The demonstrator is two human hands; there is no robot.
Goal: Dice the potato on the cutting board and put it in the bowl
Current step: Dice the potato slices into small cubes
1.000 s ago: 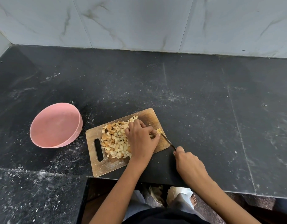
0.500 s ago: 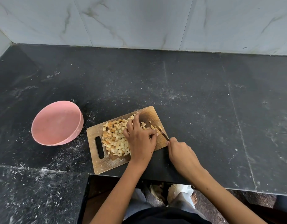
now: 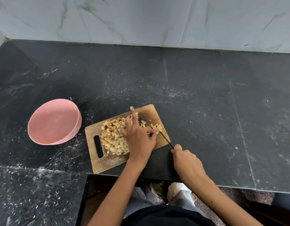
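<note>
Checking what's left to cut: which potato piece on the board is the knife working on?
The larger pale chunk at the cutting board's right edge, at the knife tip, apart from the main heap of dice on the left.

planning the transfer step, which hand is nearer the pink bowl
Left. The left hand rests on the cutting board just right of the pink bowl; the right hand, gripping the knife, is beyond the board.

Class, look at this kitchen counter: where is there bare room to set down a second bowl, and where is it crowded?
Free: the dark counter right of the cutting board, and the strip between board and wall. Crowded: the board itself, with diced potato, left hand, knife and right hand; the pink bowl sits close left.
</note>
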